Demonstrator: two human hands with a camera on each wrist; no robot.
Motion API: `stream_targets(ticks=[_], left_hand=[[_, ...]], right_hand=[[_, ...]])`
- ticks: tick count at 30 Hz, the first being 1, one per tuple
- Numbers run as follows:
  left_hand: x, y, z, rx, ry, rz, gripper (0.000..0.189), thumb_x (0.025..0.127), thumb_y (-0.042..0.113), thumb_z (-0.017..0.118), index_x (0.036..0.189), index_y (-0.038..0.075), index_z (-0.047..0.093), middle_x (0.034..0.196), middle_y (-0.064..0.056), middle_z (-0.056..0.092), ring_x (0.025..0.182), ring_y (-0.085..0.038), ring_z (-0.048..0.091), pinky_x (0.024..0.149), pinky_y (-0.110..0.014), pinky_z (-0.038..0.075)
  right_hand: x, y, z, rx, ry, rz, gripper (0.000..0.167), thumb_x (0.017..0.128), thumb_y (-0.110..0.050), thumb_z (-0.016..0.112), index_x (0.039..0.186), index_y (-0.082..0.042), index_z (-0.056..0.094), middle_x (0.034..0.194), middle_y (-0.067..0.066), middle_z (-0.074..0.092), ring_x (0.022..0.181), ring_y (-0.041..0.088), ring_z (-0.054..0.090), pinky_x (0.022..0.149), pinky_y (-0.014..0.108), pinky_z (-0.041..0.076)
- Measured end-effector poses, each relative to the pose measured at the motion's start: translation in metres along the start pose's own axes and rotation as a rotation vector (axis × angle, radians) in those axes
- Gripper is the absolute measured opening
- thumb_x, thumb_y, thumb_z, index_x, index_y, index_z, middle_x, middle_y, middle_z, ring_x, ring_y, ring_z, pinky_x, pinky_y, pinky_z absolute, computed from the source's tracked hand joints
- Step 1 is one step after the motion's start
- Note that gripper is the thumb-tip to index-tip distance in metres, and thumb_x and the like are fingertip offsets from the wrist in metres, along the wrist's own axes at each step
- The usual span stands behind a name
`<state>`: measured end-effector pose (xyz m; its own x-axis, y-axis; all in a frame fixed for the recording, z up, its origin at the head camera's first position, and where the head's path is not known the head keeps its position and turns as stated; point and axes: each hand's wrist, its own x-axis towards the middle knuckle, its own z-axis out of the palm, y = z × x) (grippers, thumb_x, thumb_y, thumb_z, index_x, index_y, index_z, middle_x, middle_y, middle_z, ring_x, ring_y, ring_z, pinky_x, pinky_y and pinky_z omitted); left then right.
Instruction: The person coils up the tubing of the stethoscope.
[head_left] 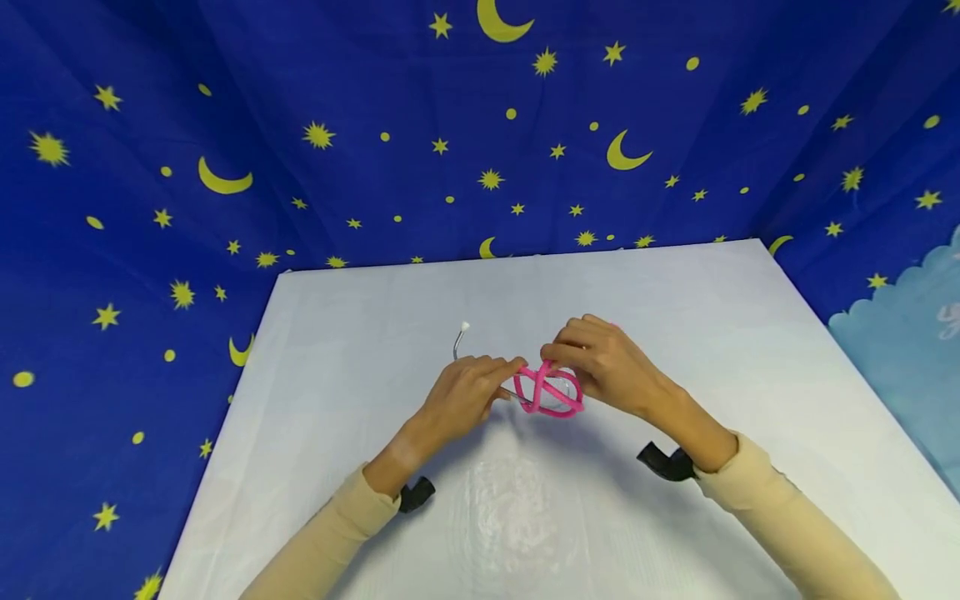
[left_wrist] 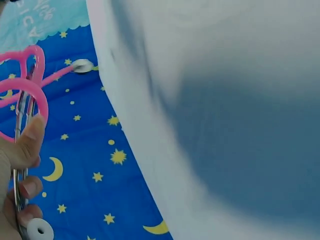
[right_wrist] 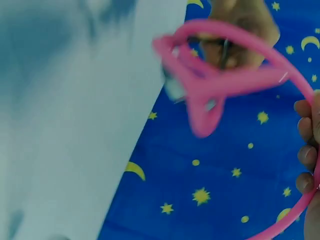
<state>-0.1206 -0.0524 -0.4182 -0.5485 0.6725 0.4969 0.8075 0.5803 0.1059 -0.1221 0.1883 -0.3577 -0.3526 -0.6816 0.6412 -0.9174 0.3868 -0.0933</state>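
Note:
Both hands hold a stethoscope with pink tubing [head_left: 538,390] above the table. My left hand [head_left: 467,390] grips its metal ear tubes [left_wrist: 20,115], fingers curled round them and thumb near the pink loops. One white ear tip [head_left: 465,327] sticks out beyond that hand; in the left wrist view, a white ear tip [left_wrist: 33,233] shows below the fingers. My right hand [head_left: 606,360] holds a length of the tubing [right_wrist: 300,85] in its curled fingers. Between the hands the tubing is looped and crossed over itself. A roundish pale end piece [left_wrist: 82,65] shows on a pink stretch.
The white table [head_left: 360,333] lies under both hands. Blue curtains [head_left: 420,100] with yellow stars and moons stand behind it and along its sides. A light blue patch with pale lettering [head_left: 918,325] is at the right. Black wrist straps [head_left: 666,463] hang by the sleeves.

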Motion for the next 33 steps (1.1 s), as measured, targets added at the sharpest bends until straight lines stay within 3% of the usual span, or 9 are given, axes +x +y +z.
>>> stream_targets(ticks=[6, 10, 16, 21, 27, 30, 33], left_hand=[[0.001, 0.004, -0.005, -0.066, 0.01, 0.055, 0.044, 0.081, 0.022, 0.079, 0.121, 0.01, 0.069, 0.081, 0.005, 0.067, 0.067, -0.009, 0.06, 0.062, -0.022, 0.047], [0.003, 0.008, -0.008, -0.084, 0.02, 0.1, 0.045, 0.08, 0.023, 0.079, 0.122, 0.009, 0.068, 0.08, 0.006, 0.067, 0.065, -0.007, 0.058, 0.061, -0.019, 0.045], [0.003, 0.015, -0.011, -0.118, 0.161, 0.141, 0.046, 0.077, 0.022, 0.08, 0.118, 0.006, 0.071, 0.08, 0.004, 0.066, 0.062, -0.007, 0.054, 0.056, -0.019, 0.039], [0.006, 0.017, -0.013, -0.135, 0.284, 0.11, 0.042, 0.08, 0.023, 0.075, 0.116, 0.002, 0.071, 0.08, 0.0, 0.066, 0.061, -0.009, 0.052, 0.055, -0.021, 0.036], [0.008, 0.015, -0.022, -0.131, 0.378, 0.023, 0.042, 0.078, 0.016, 0.075, 0.118, 0.004, 0.07, 0.077, -0.002, 0.064, 0.059, -0.012, 0.05, 0.053, -0.024, 0.035], [0.008, 0.014, -0.024, -0.12, 0.399, -0.003, 0.044, 0.077, 0.011, 0.077, 0.12, 0.005, 0.07, 0.077, -0.002, 0.064, 0.059, -0.013, 0.05, 0.054, -0.025, 0.036], [0.009, 0.013, -0.024, -0.129, 0.429, -0.033, 0.044, 0.077, 0.006, 0.078, 0.12, 0.005, 0.07, 0.077, -0.003, 0.065, 0.06, -0.014, 0.051, 0.054, -0.025, 0.037]], right_hand=[[-0.002, 0.014, 0.007, 0.194, 0.075, 0.103, 0.026, 0.072, 0.018, 0.071, 0.09, -0.002, 0.071, 0.079, 0.003, 0.067, 0.073, 0.014, 0.056, 0.069, 0.027, 0.046], [-0.002, 0.018, 0.012, 0.246, 0.054, 0.15, 0.026, 0.076, 0.02, 0.067, 0.091, -0.001, 0.072, 0.081, 0.003, 0.068, 0.074, 0.014, 0.057, 0.069, 0.027, 0.049], [-0.004, 0.02, 0.019, 0.298, 0.075, 0.241, 0.029, 0.078, 0.025, 0.058, 0.091, 0.004, 0.072, 0.077, 0.005, 0.066, 0.069, 0.014, 0.056, 0.063, 0.023, 0.049], [-0.01, 0.019, 0.022, 0.366, 0.093, 0.306, 0.032, 0.079, 0.028, 0.052, 0.097, 0.01, 0.07, 0.079, 0.011, 0.067, 0.067, 0.018, 0.06, 0.06, 0.022, 0.052], [-0.019, 0.021, 0.024, 0.249, 0.077, 0.374, 0.018, 0.083, 0.015, 0.065, 0.098, 0.007, 0.072, 0.083, 0.013, 0.07, 0.073, 0.021, 0.065, 0.063, 0.029, 0.055], [-0.024, 0.021, 0.028, 0.195, 0.053, 0.397, 0.018, 0.083, 0.011, 0.066, 0.099, 0.005, 0.073, 0.085, 0.014, 0.072, 0.077, 0.023, 0.067, 0.065, 0.035, 0.057], [-0.027, 0.019, 0.031, 0.16, 0.026, 0.43, 0.015, 0.084, 0.009, 0.066, 0.095, 0.003, 0.073, 0.081, 0.011, 0.071, 0.072, 0.021, 0.064, 0.063, 0.034, 0.055]])
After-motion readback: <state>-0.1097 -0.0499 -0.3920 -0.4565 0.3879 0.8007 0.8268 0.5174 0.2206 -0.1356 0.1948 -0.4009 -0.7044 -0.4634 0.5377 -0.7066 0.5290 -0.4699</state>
